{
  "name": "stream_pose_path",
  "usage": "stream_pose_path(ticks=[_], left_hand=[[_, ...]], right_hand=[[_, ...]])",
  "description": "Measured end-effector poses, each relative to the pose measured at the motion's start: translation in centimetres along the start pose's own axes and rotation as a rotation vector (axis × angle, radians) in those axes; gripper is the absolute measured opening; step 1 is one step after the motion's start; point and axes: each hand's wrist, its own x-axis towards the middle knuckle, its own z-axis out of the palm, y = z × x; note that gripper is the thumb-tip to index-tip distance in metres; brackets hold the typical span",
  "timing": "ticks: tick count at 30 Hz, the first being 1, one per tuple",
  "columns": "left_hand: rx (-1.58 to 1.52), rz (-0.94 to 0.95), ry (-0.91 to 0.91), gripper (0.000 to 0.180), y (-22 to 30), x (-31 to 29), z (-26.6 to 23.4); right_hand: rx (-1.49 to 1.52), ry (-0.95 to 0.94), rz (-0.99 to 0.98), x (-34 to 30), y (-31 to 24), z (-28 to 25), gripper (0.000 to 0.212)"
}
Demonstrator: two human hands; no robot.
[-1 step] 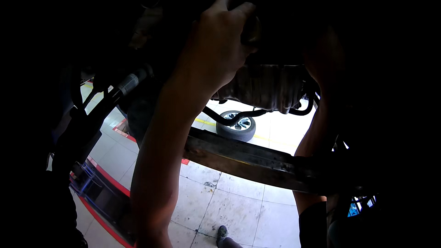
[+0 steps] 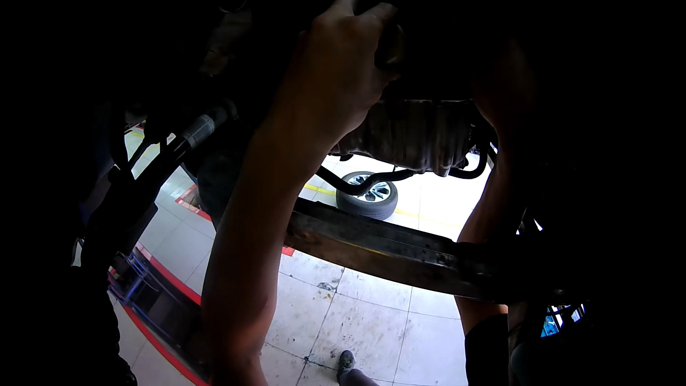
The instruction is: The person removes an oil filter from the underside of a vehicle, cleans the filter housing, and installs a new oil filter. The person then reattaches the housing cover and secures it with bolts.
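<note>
At the far left a dark rod with a pale metal collar slants up from lower left toward the shadowed underside of the vehicle. Just right of it the left hand is raised overhead, its fingers curled tight round a small dark part that sticks out at the fingertips; what that part is cannot be made out in the shadow. It sits at the top right of the fist, directly above the ribbed grey housing, so this hand is the one on it. A rusty steel beam crosses below, its long axis running from mid-left down to the right, over a tiled floor where a loose wheel lies. Further right the right hand reaches up beside the housing into darkness; whether its fingers are open or closed I cannot tell
</note>
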Motion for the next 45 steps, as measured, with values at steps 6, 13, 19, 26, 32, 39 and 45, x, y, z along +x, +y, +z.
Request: stream_pose_path(ticks=[6,13,19,26,32,39,45], left_hand=[[0.102,-0.03,-0.007,0.052,0.6,0.2,0.7],[0.231,-0.036,-0.104,0.039,1.5,1.1,-0.5],[0.079,-0.21,-0.078,0.073,1.1,-0.5,0.8],[0.291,-0.192,-0.235,0.059,2.5,0.2,0.6],[0.284,-0.219,-0.165,0.055,3.0,-0.3,1.6],[0.441,-0.331,-0.3,0.065,4.3,0.7,1.2],[0.397,-0.351,-0.287,0.069,4.4,0.7,1.4]], right_hand=[[0.173,-0.142,0.103,1.0,0.1,-1.3,0.024],[0.332,-0.025,0.101,1.6,-1.0,-2.2,0.024],[0.116,-0.098,0.093,0.6,0.3,-1.6,0.016],[0.109,0.056,-0.028,0.4,-0.1,0.0,0.016],[0.001,0.158,-0.048,-0.4,-0.2,0.6,0.017],[0.294,0.033,0.092,0.3,-0.5,-1.3,0.016],[0.098,-0.068,0.083,0.7,-0.8,-2.4,0.022]])
